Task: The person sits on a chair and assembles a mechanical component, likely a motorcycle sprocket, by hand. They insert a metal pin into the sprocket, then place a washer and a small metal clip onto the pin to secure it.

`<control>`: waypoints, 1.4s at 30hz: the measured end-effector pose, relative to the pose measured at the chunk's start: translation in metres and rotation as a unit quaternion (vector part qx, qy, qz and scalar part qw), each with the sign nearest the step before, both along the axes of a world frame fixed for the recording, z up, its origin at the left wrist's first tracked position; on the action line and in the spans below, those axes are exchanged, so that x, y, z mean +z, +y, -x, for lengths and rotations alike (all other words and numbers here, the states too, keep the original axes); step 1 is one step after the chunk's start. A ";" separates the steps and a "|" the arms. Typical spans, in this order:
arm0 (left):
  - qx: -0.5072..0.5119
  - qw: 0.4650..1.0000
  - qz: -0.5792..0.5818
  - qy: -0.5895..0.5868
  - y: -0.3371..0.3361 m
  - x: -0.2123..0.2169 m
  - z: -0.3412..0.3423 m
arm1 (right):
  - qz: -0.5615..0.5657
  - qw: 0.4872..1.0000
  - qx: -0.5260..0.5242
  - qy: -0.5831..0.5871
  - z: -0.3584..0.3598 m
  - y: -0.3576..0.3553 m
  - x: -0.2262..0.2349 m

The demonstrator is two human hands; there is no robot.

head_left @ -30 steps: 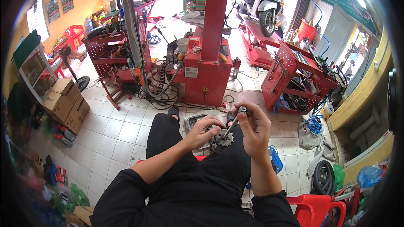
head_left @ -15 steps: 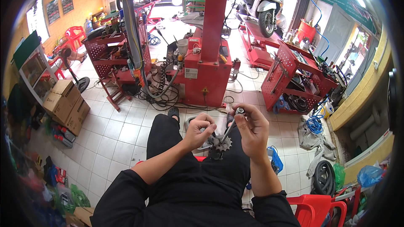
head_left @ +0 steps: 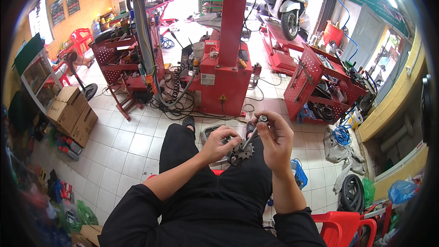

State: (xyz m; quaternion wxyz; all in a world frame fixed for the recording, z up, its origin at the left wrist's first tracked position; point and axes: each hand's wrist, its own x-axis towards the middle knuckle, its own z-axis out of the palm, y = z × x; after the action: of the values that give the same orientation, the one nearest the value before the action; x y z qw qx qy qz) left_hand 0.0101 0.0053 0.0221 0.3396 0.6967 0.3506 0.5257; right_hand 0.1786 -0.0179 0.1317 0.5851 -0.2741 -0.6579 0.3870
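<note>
A grey metal sprocket (head_left: 247, 151) with teeth around its rim is held above my lap, between my knees. My left hand (head_left: 220, 145) is closed, its thumb and fingertips pinched at the sprocket's upper left edge; a dark part behind it is mostly hidden. From the right, my right hand (head_left: 276, 133) grips the top of a slim metal socket wrench (head_left: 251, 140). The wrench slants down and left, its lower tip against the middle of the sprocket. Its round socket-like end (head_left: 263, 119) pokes out above my right thumb.
Beyond my feet stands a red lift column (head_left: 224, 80), with hoses and cables on the tiled floor. Red tool carts (head_left: 315, 82) flank it. Cardboard boxes (head_left: 71, 114) are at left; a red chair (head_left: 340, 226) and black tyres (head_left: 352, 193) are at right.
The sprocket has tilted and risen slightly to the right, showing more of its flat face. My left fingers have come nearer to it. My right hand has shifted slightly right with the wrench.
</note>
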 end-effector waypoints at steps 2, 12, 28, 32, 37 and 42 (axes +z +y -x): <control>0.000 1.000 -0.001 -0.002 0.000 0.001 0.000 | -0.001 1.000 0.000 -0.003 0.000 0.001 0.000; 0.007 0.997 -0.007 -0.078 -0.002 -0.006 0.010 | 0.034 0.998 0.042 0.038 0.002 -0.001 0.001; -0.072 0.996 0.045 -0.021 -0.005 0.003 -0.001 | 0.035 0.992 0.095 0.074 0.003 -0.003 0.001; -0.072 0.997 0.036 -0.004 -0.002 -0.002 0.001 | 0.029 0.992 0.097 0.073 0.002 -0.001 -0.001; -0.064 0.997 0.030 -0.021 -0.005 0.003 -0.001 | 0.038 0.989 0.109 0.089 0.001 0.001 -0.004; -0.049 0.997 0.000 -0.058 0.003 -0.011 0.002 | 0.024 0.995 0.079 0.060 0.004 0.000 -0.003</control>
State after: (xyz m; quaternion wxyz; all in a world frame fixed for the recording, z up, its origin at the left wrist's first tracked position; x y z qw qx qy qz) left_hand 0.0082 0.0080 0.0110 0.3851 0.6816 0.2956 0.5475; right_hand 0.1750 -0.0177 0.1290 0.5845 -0.2117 -0.6319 0.4628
